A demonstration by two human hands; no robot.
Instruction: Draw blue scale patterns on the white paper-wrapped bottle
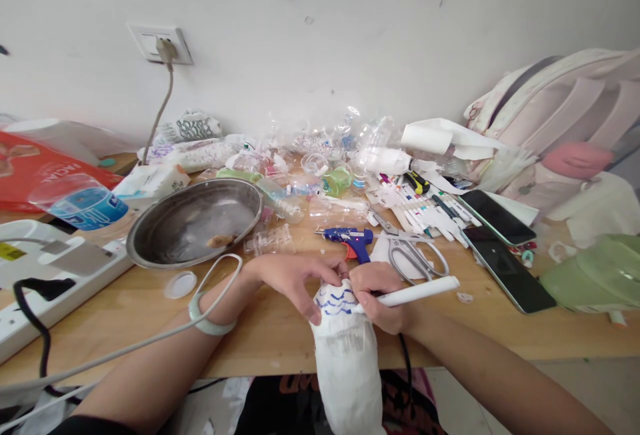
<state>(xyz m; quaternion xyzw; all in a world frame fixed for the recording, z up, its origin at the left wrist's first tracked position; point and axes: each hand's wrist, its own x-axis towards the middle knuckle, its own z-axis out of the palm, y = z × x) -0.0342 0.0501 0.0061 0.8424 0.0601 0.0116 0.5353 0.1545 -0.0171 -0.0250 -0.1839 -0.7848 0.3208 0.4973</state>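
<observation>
My left hand (295, 279) is closed around the top of a white paper-wrapped bottle (347, 361) that leans over the table's front edge toward me. Blue wavy lines (336, 303) are drawn near its top. My right hand (381, 295) grips a white marker (420, 291) with its tip against the bottle, next to the wavy lines. A pale bracelet (207, 323) sits on my left wrist.
Behind my hands lie a blue glue gun (350, 239), scissors (413, 253), several markers (425, 209) and two phones (505, 256). A metal bowl (165, 248) sits left, a white power strip (55, 281) far left, cut plastic bottles (320, 148) by the wall, a green lid (595, 275) right.
</observation>
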